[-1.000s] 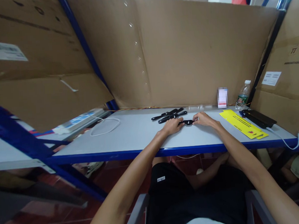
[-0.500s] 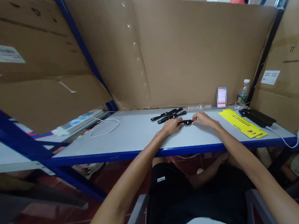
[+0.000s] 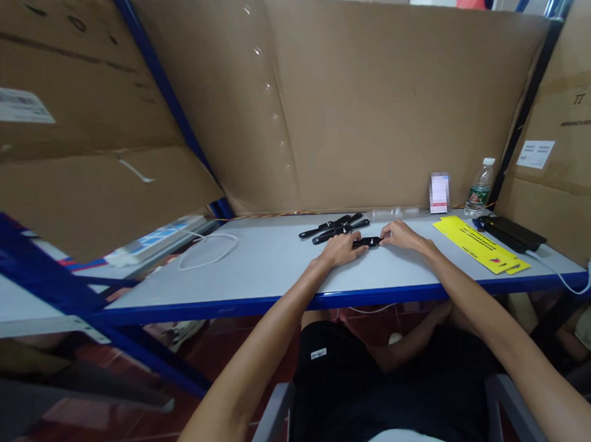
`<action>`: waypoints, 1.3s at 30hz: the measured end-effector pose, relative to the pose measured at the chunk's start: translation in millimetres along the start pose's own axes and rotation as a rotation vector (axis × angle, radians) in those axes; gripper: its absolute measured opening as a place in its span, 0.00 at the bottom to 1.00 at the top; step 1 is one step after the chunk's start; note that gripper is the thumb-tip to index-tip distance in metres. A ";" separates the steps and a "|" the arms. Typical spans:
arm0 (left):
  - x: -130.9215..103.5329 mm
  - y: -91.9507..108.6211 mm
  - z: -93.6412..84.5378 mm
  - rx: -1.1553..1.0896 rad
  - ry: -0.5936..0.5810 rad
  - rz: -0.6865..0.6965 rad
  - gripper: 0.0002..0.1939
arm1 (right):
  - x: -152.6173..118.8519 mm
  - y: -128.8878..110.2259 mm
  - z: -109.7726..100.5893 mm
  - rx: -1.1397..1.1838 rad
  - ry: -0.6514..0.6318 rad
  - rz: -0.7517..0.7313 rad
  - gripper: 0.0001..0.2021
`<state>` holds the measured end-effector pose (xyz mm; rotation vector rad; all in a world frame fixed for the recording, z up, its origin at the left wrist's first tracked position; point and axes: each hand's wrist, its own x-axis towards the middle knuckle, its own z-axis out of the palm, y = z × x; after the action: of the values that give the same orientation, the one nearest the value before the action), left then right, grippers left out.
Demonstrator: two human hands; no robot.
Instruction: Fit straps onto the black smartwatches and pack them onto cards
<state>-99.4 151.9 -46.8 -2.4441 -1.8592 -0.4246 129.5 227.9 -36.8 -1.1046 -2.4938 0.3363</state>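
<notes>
My left hand [image 3: 344, 248] lies on the table with its fingers closed round the left end of a slim black item [image 3: 371, 242]. This item has a wider, glossy middle with a small light mark; its exact kind is too small to make out. At its right end, the fingertips of my right hand [image 3: 400, 233] are pinched together on it. Just behind my left hand, several similar long black items [image 3: 328, 227] with narrow, rounded ends lie crossed in a loose pile.
Yellow printed cards [image 3: 480, 244] lie to the right, beside a black case [image 3: 514, 232] with a white cable. A water bottle [image 3: 480, 190] and a phone [image 3: 439, 193] stand at the back. A white cable [image 3: 207, 253] curls at left. Cardboard [image 3: 369, 110] walls enclose the table [image 3: 219, 282].
My left fingers have shifted slightly along the black item. Otherwise both hands stay in nearly the same place, and the view has moved very slightly.
</notes>
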 end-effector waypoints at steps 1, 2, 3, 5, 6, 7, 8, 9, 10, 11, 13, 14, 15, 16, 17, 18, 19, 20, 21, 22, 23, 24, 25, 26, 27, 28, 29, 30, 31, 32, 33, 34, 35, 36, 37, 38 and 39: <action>0.1 1.5 0.0 0.001 0.001 0.002 0.29 | 0.0 0.1 0.0 -0.001 0.002 -0.001 0.06; 0.2 3.1 0.2 0.007 0.004 0.001 0.32 | -0.1 0.2 0.0 -0.001 0.003 -0.004 0.06; 0.4 4.6 0.6 0.016 0.007 -0.002 0.35 | -0.2 0.3 -0.2 0.001 0.002 -0.007 0.06; 0.9 7.0 1.4 0.034 0.007 -0.014 0.36 | -0.6 0.2 -0.7 0.010 -0.002 -0.010 0.05; 1.2 7.8 1.8 0.041 0.005 -0.021 0.36 | -0.8 0.2 -0.9 0.013 -0.005 -0.011 0.05; 1.3 8.4 2.1 0.046 0.004 -0.027 0.36 | -0.9 0.1 -1.1 0.016 -0.006 -0.010 0.05; 1.5 8.8 2.2 0.049 0.003 -0.033 0.36 | -1.0 0.0 -1.3 0.017 -0.007 -0.009 0.05; 1.5 9.1 2.1 0.051 0.003 -0.036 0.36 | -1.0 0.0 -1.3 0.017 -0.007 -0.009 0.05; 1.4 9.3 1.9 0.051 0.006 -0.038 0.36 | -1.1 -0.1 -1.4 0.017 -0.007 -0.013 0.05; 1.3 9.7 1.5 0.052 0.008 -0.036 0.36 | -1.1 -0.1 -1.5 0.016 -0.006 -0.017 0.05; 1.0 10.8 0.6 0.055 0.012 -0.029 0.37 | -1.3 -0.2 -1.7 0.014 -0.004 -0.021 0.05; 0.9 11.5 0.3 0.058 0.013 -0.025 0.37 | -1.5 -0.3 -1.9 0.011 -0.004 -0.020 0.05; 0.8 12.3 0.1 0.062 0.016 -0.025 0.37 | -1.7 -0.3 -1.9 0.009 -0.003 -0.019 0.05; 0.8 13.1 0.1 0.066 0.021 -0.030 0.37 | -1.8 -0.2 -1.9 0.007 -0.002 -0.018 0.05; 0.8 13.7 0.2 0.070 0.027 -0.038 0.37 | -2.0 -0.1 -1.8 0.005 0.000 -0.017 0.05; 1.0 14.1 0.4 0.071 0.032 -0.048 0.37 | -2.1 0.0 -1.5 0.003 0.002 -0.015 0.05; 1.2 14.3 0.7 0.071 0.035 -0.057 0.36 | -2.1 0.1 -1.1 0.000 0.004 -0.012 0.05; 1.5 14.2 0.9 0.069 0.034 -0.064 0.36 | -2.1 0.2 -0.6 -0.002 0.005 -0.006 0.05; 1.7 13.9 1.0 0.065 0.033 -0.066 0.37 | -2.0 0.2 -0.2 -0.003 0.006 0.001 0.06; 1.8 13.5 1.0 0.061 0.032 -0.065 0.37 | -1.9 0.1 0.2 -0.004 0.006 0.007 0.06; 1.9 13.0 0.9 0.058 0.034 -0.063 0.37 | -1.8 -0.2 0.4 -0.005 0.006 0.011 0.06; 2.0 12.4 0.8 0.057 0.037 -0.060 0.38 | -1.7 -0.6 0.5 -0.007 0.008 0.013 0.06; 2.0 11.8 0.8 0.058 0.042 -0.058 0.38 | -1.6 -1.0 0.4 -0.009 0.010 0.015 0.06; 2.1 11.2 0.9 0.059 0.046 -0.056 0.37 | -1.6 -1.4 0.2 -0.011 0.012 0.017 0.07; 2.2 10.4 1.3 0.060 0.049 -0.054 0.37 | -1.6 -1.7 -0.1 -0.013 0.012 0.019 0.07; 2.4 9.6 1.8 0.060 0.050 -0.052 0.36 | -1.6 -1.9 -0.3 -0.013 0.010 0.022 0.07; 2.8 8.6 2.5 0.058 0.050 -0.049 0.36 | -1.7 -2.0 -0.5 -0.013 0.007 0.025 0.07; 3.3 7.5 3.4 0.054 0.048 -0.044 0.36 | -1.9 -2.0 -0.5 -0.012 0.003 0.029 0.07; 3.8 6.3 4.3 0.049 0.045 -0.040 0.36 | -2.0 -1.9 -0.5 -0.012 -0.003 0.032 0.07; 4.4 5.2 5.1 0.043 0.041 -0.036 0.37 | -2.2 -1.8 -0.4 -0.012 -0.006 0.034 0.07; 5.0 4.1 5.8 0.038 0.037 -0.033 0.37 | -2.4 -1.9 -0.4 -0.010 -0.007 0.034 0.06; 5.5 3.3 6.2 0.033 0.034 -0.030 0.37 | -2.5 -2.1 -0.5 -0.003 -0.009 0.032 0.06; 5.8 2.7 6.3 0.029 0.031 -0.026 0.37 | -2.4 -2.7 -1.0 0.017 -0.013 0.029 0.05; 6.0 2.5 6.2 0.027 0.029 -0.023 0.37 | -2.2 -3.5 -2.0 0.056 -0.013 0.034 0.04; 6.0 2.5 5.9 0.026 0.028 -0.020 0.36 | -1.8 -4.5 -3.6 0.120 0.003 0.053 0.03; 5.8 2.9 5.3 0.024 0.028 -0.018 0.36 | -1.2 -5.6 -5.8 0.216 0.034 0.090 0.03; 5.5 3.4 4.7 0.021 0.028 -0.017 0.35 | -0.5 -6.7 -8.8 0.350 0.077 0.138 0.04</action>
<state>-93.9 157.0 -49.6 -2.3974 -1.8654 -0.4358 129.4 223.6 -26.6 -1.1190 -2.1873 0.7241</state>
